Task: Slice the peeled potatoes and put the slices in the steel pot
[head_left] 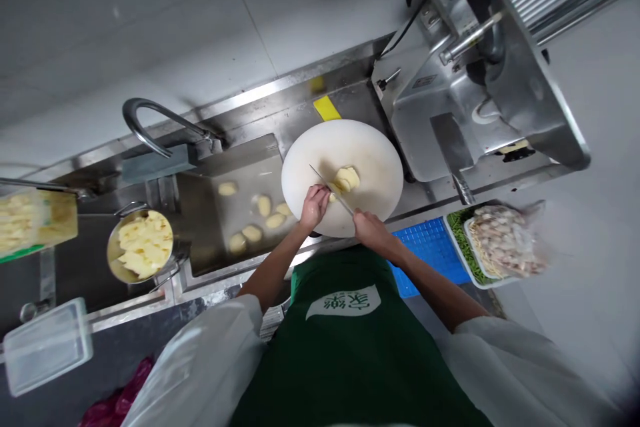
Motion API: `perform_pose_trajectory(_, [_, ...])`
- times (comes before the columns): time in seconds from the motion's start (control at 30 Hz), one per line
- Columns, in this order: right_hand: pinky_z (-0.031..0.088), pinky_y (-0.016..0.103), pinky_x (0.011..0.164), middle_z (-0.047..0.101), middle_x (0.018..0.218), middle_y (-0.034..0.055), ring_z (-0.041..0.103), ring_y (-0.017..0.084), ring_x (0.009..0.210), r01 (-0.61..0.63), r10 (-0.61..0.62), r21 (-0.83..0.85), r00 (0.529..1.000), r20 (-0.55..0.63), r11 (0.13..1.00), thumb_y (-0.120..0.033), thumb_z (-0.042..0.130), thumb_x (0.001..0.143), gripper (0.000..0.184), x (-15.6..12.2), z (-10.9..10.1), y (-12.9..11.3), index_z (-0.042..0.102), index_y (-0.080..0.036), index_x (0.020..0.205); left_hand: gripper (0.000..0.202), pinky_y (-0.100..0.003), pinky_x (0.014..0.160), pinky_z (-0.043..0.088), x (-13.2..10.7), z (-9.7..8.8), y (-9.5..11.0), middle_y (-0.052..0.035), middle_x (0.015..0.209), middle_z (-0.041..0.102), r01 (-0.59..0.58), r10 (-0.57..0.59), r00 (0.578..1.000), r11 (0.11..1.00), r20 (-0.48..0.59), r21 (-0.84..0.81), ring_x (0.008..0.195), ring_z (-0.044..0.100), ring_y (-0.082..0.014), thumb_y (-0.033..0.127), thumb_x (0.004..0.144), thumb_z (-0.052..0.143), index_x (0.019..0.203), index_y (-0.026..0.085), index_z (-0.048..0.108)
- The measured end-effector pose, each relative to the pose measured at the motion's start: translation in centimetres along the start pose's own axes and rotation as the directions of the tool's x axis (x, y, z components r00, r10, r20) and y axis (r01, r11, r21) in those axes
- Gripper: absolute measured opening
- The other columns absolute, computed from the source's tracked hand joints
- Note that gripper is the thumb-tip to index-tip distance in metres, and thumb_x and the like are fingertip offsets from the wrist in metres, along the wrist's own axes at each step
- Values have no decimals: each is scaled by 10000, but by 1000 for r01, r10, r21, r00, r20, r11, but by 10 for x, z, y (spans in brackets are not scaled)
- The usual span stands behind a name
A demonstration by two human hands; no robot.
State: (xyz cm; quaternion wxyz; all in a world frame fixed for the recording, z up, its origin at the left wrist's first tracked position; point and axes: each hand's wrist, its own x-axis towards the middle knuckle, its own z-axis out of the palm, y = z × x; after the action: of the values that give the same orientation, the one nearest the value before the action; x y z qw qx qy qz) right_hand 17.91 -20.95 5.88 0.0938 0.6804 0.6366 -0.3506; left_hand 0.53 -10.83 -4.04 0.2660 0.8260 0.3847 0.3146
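Note:
A round white cutting board (370, 147) lies on the steel counter. On it sits a peeled potato (346, 179), partly cut into slices. My left hand (314, 205) is curled, fingertips pressed on the near piece of potato. My right hand (369, 227) is closed round the handle of a knife (330, 188), whose blade runs up and left across the potato beside my left fingers.
Several peeled potatoes (253, 217) lie in a steel sink left of the board, under a curved tap (150, 123). A metal pot of cut potato (143, 247) stands further left. A slicing machine (475, 80) is at the right; a tray of food (500, 240) sits near a blue crate (425, 247).

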Motion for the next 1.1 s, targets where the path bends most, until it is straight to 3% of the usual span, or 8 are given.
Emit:
perform_pose_trajectory(0.1, [416, 276, 812, 648, 1036, 153, 619, 240, 999, 35, -35, 14, 999, -13, 999, -79, 400, 835, 292, 7, -1, -1, 552, -116, 1082, 184, -325, 891, 474, 0, 0, 2, -63, 990, 564, -12, 12, 1000, 1000, 0, -2, 993, 531, -172, 255, 955, 444, 965, 185, 614])
perform_pose_trajectory(0.3, [419, 267, 808, 661, 1062, 180, 621, 239, 1019, 34, -32, 41, 997, -69, 999, -118, 384, 876, 291, 46, 0, -13, 618, -99, 1048, 233, -326, 869, 479, 1, -2, 4, -64, 977, 565, -14, 14, 1000, 999, 17, 34, 958, 531, -167, 280, 968, 405, 991, 192, 619])
perform_pose_trajectory(0.47, [417, 226, 720, 698, 942, 126, 649, 203, 916, 42, -29, 104, 992, -126, 994, -305, 393, 933, 310, 52, -4, 18, 621, -116, 1027, 251, -373, 945, 442, 6, 3, 6, -83, 1096, 542, -60, 55, 997, 993, 59, 101, 1072, 488, -200, 304, 949, 454, 1116, 198, 609])
perform_pose_trajectory(0.6, [406, 221, 703, 697, 953, 125, 645, 202, 899, -29, 52, 139, 984, -170, 990, -328, 406, 925, 313, 46, 2, 45, 625, -122, 1013, 350, -390, 981, 406, 12, 12, 10, -91, 1231, 497, -69, 42, 983, 986, 181, 151, 1165, 454, -229, 351, 911, 532, 1241, 235, 548])
perform_pose_trajectory(0.8, [395, 231, 736, 684, 1008, 132, 632, 207, 933, -74, 93, 155, 988, -121, 985, -348, 416, 929, 319, 47, 5, 47, 606, -129, 1059, 380, -406, 937, 425, 9, 10, 3, -80, 1152, 490, 30, -90, 964, 971, 249, 235, 1068, 482, -248, 360, 802, 672, 1159, 246, 612])
perform_pose_trajectory(0.93, [391, 260, 785, 666, 1034, 165, 622, 229, 975, -97, 111, 108, 985, -130, 989, -325, 375, 949, 322, 37, 7, 33, 574, -119, 1096, 435, -433, 922, 450, -10, -5, -3, -80, 1045, 493, 192, -234, 965, 938, 119, 287, 1002, 493, -249, 405, 782, 694, 1165, 225, 592])
perform_pose_trajectory(1.0, [387, 273, 807, 662, 1026, 171, 620, 233, 983, -93, 102, 81, 987, -124, 992, -306, 341, 959, 323, 27, 11, 25, 560, -118, 1104, 476, -426, 939, 459, -22, -13, -4, -73, 1042, 491, 254, -278, 958, 935, 68, 248, 1004, 500, -237, 436, 776, 700, 1182, 226, 565])
perform_pose_trajectory(1.1, [396, 276, 792, 666, 990, 153, 632, 229, 949, -91, 93, 26, 992, -88, 995, -309, 306, 969, 329, 13, 20, 12, 541, -127, 1110, 425, -363, 918, 492, -38, -19, -1, -59, 1050, 491, 278, -290, 950, 955, 115, 108, 962, 539, -186, 405, 810, 676, 1168, 215, 548])
